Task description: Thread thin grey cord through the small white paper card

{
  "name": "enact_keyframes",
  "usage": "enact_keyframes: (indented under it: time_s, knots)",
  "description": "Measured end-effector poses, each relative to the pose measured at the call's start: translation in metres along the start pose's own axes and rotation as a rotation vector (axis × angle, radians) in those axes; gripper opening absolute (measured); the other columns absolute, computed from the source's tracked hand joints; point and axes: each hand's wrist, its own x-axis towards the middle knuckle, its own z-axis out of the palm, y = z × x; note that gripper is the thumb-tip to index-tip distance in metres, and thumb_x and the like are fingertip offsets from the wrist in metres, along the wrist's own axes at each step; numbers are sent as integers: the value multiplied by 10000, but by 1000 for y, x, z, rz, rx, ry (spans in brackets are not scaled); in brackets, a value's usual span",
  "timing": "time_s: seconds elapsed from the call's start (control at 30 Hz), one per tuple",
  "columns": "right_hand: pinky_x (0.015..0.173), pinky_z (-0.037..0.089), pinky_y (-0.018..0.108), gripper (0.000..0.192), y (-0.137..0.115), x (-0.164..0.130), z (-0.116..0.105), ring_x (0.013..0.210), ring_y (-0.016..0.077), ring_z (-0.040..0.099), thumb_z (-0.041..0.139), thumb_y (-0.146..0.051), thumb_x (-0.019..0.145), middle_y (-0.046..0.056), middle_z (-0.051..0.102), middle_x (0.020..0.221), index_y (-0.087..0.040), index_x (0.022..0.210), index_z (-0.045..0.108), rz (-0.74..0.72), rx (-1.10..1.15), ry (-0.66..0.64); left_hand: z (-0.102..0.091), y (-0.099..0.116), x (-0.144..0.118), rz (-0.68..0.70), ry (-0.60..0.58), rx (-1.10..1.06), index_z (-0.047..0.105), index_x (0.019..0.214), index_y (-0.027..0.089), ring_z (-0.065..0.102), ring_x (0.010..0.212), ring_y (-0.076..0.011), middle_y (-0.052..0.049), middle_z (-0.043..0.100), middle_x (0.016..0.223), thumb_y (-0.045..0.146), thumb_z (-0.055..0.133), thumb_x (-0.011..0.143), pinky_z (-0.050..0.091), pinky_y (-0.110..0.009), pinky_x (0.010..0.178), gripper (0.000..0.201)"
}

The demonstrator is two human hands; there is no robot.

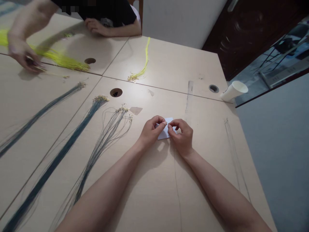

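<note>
At the middle of the worktop (149,193), the left hand (151,130) and right hand (182,135) both pinch one small white card (164,132) between fingers, with one thin cord (177,183) trailing toward the viewer. Three dark cord bundles (72,141) lie left; one paper cup (233,91) lies tipped far right.

Wearer's body, head view: two forearms, bare to lower frame edge, no sleeves. Left hand (151,130) & right hand (182,137): no gloves, rings or watch; fingers (161,121) bare, nails short.
</note>
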Motion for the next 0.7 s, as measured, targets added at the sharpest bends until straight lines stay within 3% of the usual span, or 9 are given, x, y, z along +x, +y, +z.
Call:
enact_keyframes:
  time_s: [0.7]
  knots:
    - [575, 412, 265, 78, 1, 0, -1, 631, 130, 528, 519, -131, 719, -20, 570, 670, -204, 727, 542, 7, -20, -8, 0, 3, 0, -26, -36, -26, 513, 747, 162, 434, 641, -100, 17, 505, 702, 329, 504, 772, 346, -213, 589, 170]
